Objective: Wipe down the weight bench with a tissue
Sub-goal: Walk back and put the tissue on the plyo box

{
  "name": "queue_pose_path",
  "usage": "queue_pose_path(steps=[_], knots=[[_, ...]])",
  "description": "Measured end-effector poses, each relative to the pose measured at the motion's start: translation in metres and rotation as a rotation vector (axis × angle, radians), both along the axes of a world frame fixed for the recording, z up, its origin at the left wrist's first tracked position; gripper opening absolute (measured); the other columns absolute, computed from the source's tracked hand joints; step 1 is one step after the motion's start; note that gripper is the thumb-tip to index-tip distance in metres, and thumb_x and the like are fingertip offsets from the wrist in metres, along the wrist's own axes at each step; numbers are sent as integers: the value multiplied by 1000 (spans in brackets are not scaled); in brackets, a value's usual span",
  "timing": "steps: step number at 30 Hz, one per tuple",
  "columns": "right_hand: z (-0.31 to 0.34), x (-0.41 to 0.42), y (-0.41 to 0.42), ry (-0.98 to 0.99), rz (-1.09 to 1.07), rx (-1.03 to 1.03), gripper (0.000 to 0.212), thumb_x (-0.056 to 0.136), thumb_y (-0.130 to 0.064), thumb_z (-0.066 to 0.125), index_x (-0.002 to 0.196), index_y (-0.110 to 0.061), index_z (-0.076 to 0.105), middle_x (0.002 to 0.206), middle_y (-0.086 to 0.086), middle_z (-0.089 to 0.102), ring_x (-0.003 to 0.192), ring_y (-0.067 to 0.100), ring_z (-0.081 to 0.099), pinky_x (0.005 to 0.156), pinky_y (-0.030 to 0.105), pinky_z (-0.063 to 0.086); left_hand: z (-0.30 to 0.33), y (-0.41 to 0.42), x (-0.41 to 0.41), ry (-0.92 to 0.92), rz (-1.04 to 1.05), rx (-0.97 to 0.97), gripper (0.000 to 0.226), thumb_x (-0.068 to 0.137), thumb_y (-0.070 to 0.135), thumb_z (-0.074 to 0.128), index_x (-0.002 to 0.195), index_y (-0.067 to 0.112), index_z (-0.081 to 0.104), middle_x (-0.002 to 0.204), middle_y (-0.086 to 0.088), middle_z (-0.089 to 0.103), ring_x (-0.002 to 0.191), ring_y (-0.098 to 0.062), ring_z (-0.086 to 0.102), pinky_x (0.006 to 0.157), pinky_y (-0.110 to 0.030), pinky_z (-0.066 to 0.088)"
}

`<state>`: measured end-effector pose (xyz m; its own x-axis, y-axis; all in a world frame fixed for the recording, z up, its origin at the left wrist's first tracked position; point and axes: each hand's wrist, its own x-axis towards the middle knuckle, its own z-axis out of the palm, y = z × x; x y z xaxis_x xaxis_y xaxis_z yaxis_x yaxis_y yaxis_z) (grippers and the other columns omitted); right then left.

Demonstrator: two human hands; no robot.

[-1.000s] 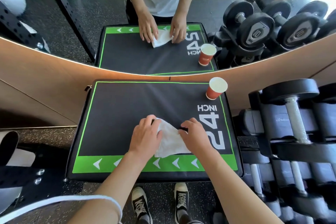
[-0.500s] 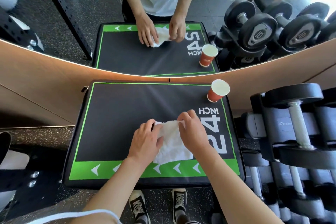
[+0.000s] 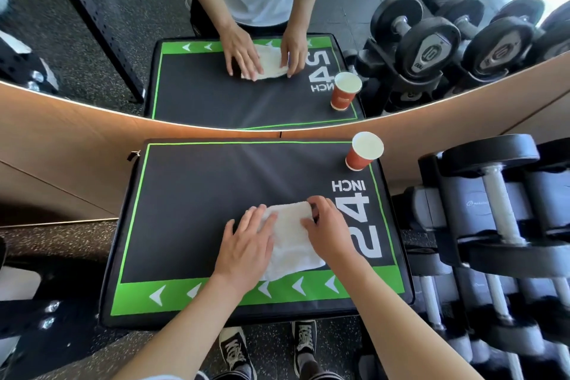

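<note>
Bench pad [image 3: 197,213] — white "24 INCH" by its right edge; mirror [image 3: 216,95] shows it reversed. Dumbbell, cup print — unreadable.

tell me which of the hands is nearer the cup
Right. The right hand rests on the tissue's right side, below and slightly left of the cup. The left hand lies on the tissue's left side, farther from it.

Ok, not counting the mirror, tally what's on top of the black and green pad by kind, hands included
Tissue: 1
Paper cup: 1
Hands: 2, left hand and right hand, both on the tissue
Total: 4
</note>
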<state>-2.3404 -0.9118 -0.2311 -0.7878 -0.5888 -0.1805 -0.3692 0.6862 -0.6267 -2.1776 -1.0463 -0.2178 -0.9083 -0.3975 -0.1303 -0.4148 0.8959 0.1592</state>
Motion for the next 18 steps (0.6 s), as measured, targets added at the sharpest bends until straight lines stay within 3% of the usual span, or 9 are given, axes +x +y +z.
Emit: queue_pose_path(steps=[4,8,10,12,15,18], knots=[[5,-8,-13,18,-56,-5,22,99,-16,59,121,-20,58,108,-7,58,91,19,60,77,34,48,2,7,1,-86,84,-85,59,106,45,39,158,19,37,155,-7,43,135,-27,45,96,-49,44],[19,-8,-12,91,-50,-48,25,96,-20,64,121,-18,62,102,-7,53,78,14,55,68,34,50,12,6,1,-30,133,-115,51,97,48,53,135,13,54,129,-7,51,106,-29,50,79,-44,44],[22,5,-2,156,11,-80,19,95,-23,69,113,-20,65,100,-9,52,77,12,54,64,32,49,12,1,2,84,44,-106,40,92,29,58,130,15,58,131,-5,52,110,-29,52,83,-43,46],[19,26,8,203,75,-73,17,94,-28,70,110,-20,68,100,-10,52,85,12,55,64,29,47,11,-6,3,161,-137,-72,49,87,13,53,136,15,61,140,-6,55,123,-31,55,94,-44,49],[8,55,14,169,113,8,27,96,-39,66,116,-21,67,107,-11,52,100,14,53,70,31,51,8,-16,11,136,-255,-34,50,94,13,49,142,17,61,151,-8,53,137,-28,52,107,-45,47],[0,67,6,190,114,53,38,96,-43,64,125,-20,63,117,-8,53,106,17,49,78,30,52,6,-24,24,15,-128,-2,49,104,27,45,152,24,50,163,-2,38,146,-25,41,111,-49,42]])
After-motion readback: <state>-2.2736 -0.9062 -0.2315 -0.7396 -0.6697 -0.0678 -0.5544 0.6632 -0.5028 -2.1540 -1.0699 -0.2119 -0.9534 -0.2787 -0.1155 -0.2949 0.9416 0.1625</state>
